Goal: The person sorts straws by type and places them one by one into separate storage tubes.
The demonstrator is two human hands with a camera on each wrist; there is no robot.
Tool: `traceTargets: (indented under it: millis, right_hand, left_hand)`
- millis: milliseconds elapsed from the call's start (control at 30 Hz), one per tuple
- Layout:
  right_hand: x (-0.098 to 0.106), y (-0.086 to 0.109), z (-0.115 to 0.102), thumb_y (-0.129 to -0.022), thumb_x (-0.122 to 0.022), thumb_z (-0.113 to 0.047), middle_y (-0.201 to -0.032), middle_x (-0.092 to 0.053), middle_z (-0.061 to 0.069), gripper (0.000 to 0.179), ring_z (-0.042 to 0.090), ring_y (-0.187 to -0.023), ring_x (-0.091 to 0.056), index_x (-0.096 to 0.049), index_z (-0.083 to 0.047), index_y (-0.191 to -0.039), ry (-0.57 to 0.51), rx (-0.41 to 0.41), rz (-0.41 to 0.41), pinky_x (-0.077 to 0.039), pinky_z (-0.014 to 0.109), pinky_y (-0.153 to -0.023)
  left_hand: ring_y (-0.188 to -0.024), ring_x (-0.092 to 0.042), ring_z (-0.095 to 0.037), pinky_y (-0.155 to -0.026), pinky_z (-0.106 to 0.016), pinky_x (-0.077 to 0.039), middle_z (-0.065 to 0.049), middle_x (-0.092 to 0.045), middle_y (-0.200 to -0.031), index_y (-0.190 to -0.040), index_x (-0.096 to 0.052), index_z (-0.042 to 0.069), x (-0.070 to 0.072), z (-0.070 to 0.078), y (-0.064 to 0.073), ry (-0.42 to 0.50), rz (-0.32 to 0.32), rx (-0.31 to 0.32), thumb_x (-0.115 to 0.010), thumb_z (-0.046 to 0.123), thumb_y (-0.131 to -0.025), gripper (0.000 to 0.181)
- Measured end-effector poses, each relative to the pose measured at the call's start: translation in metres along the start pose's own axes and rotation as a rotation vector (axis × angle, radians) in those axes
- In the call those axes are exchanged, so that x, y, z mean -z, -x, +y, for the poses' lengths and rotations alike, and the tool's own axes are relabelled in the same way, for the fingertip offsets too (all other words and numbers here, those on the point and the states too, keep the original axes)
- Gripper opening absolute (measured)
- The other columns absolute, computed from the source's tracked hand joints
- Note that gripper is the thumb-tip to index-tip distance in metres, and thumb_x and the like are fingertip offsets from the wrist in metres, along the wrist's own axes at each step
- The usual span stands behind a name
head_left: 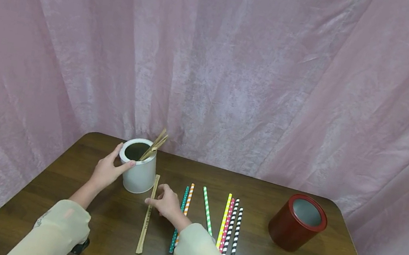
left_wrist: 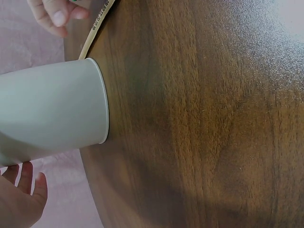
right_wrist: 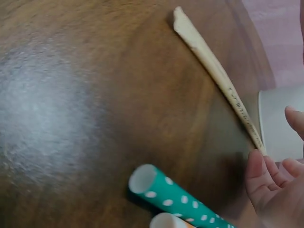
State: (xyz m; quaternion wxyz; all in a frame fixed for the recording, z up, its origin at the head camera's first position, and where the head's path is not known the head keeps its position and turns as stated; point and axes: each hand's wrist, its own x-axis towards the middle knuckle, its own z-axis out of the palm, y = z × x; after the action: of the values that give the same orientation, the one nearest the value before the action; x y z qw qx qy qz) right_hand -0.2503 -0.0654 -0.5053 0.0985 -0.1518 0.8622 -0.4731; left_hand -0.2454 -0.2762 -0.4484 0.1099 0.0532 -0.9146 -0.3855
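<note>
Dark lettering runs along the narrow tan paper wrapper [head_left: 145, 226] right by the right grip [head_left: 167, 203], too small and blurred to read.

sleeves [head_left: 209, 251] — pale cream | left sleeve — greyish marking [head_left: 41, 218] | wrist gear [head_left: 80, 247]: black

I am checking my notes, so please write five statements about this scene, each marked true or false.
The left hand touches the white can. True.
The white can is empty. False: tan sticks poke out of it.
The red can stands left of the straws. False: the red can stands right of the straws.
Two black-and-white straws lie side by side. True.
The right hand is near a tan stick on the table. True.
</note>
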Motion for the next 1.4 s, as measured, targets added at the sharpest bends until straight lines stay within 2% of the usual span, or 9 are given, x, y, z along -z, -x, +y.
traceTargets:
  millis: [200, 333, 567, 700, 800, 1033, 1267, 1400]
  right_hand:
    - [-0.004, 0.004, 0.002, -0.069, -0.074, -0.031, -0.070, -0.053, 0.000, 0.051, 0.008, -0.056, -0.045, -0.052, -0.005, -0.108, 0.160, 0.040, 0.009, -0.037, 0.020, -0.048]
    - [-0.007, 0.006, 0.001, -0.068, -0.074, -0.033, -0.068, -0.052, -0.002, 0.050, 0.010, -0.058, -0.046, -0.054, -0.006, -0.106, 0.247, 0.059, 0.008, -0.037, 0.021, -0.050]
    - [-0.012, 0.007, 0.001, -0.066, -0.074, -0.040, -0.081, -0.059, 0.002, 0.049, 0.016, -0.072, -0.056, -0.056, -0.009, -0.100, 0.440, 0.053, 0.006, -0.044, 0.028, -0.058]
    - [-0.013, 0.008, 0.001, -0.064, -0.075, -0.041, -0.079, -0.059, 0.002, 0.047, 0.019, -0.069, -0.057, -0.057, -0.010, -0.095, 0.512, 0.043, 0.003, -0.043, 0.029, -0.053]
    - [-0.012, 0.009, 0.001, -0.064, -0.076, -0.038, -0.076, -0.059, 0.002, 0.044, 0.018, -0.066, -0.057, -0.058, -0.011, -0.094, 0.520, 0.034, 0.005, -0.041, 0.029, -0.050]
    - [-0.008, 0.009, 0.006, -0.064, -0.078, -0.027, -0.069, -0.059, 0.000, 0.038, 0.012, -0.057, -0.050, -0.059, -0.009, -0.091, 0.460, 0.044, -0.003, -0.038, 0.025, -0.048]
    - [-0.002, 0.011, 0.008, -0.064, -0.077, -0.019, -0.075, -0.062, 0.004, 0.037, 0.014, -0.061, -0.052, -0.061, -0.005, -0.094, 0.436, 0.049, -0.001, -0.042, 0.024, -0.052]
    - [0.001, 0.014, 0.007, -0.065, -0.076, -0.012, -0.073, -0.062, 0.007, 0.036, 0.011, -0.052, -0.053, -0.061, -0.002, -0.097, 0.371, 0.014, -0.007, -0.042, 0.021, -0.046]
  left_hand:
    - [-0.126, -0.030, -0.042, -0.097, -0.057, -0.027, -0.021, -0.029, -0.140, -0.142, -0.015, 0.012, 0.000, 0.001, 0.000, 0.002, 0.003, -0.005, -0.056, 0.053, -0.079, 0.086]
    - [-0.126, -0.029, -0.042, -0.097, -0.058, -0.027, -0.021, -0.028, -0.141, -0.142, -0.014, 0.012, 0.000, 0.000, 0.000, 0.001, -0.001, -0.001, -0.055, 0.054, -0.079, 0.086]
    - [-0.126, -0.029, -0.041, -0.098, -0.057, -0.027, -0.021, -0.027, -0.141, -0.142, -0.013, 0.012, 0.000, -0.001, 0.000, 0.007, -0.015, 0.004, -0.054, 0.055, -0.079, 0.087]
    - [-0.126, -0.030, -0.040, -0.097, -0.056, -0.028, -0.021, -0.028, -0.141, -0.142, -0.012, 0.012, -0.001, -0.002, 0.000, 0.007, -0.018, 0.008, -0.054, 0.055, -0.079, 0.087]
    - [-0.126, -0.030, -0.040, -0.097, -0.056, -0.028, -0.020, -0.028, -0.141, -0.142, -0.012, 0.013, -0.001, -0.002, 0.000, 0.008, -0.017, 0.009, -0.054, 0.055, -0.079, 0.087]
    - [-0.126, -0.030, -0.040, -0.097, -0.057, -0.028, -0.020, -0.029, -0.140, -0.142, -0.012, 0.013, 0.000, -0.001, 0.001, 0.011, -0.013, 0.007, -0.054, 0.055, -0.079, 0.087]
    - [-0.125, -0.032, -0.040, -0.096, -0.057, -0.029, -0.021, -0.030, -0.139, -0.142, -0.013, 0.011, 0.000, 0.001, 0.002, 0.007, -0.005, 0.001, -0.055, 0.053, -0.079, 0.086]
    - [-0.125, -0.032, -0.041, -0.096, -0.057, -0.029, -0.021, -0.030, -0.139, -0.142, -0.014, 0.011, 0.001, 0.002, 0.002, 0.005, -0.006, 0.000, -0.055, 0.053, -0.079, 0.086]
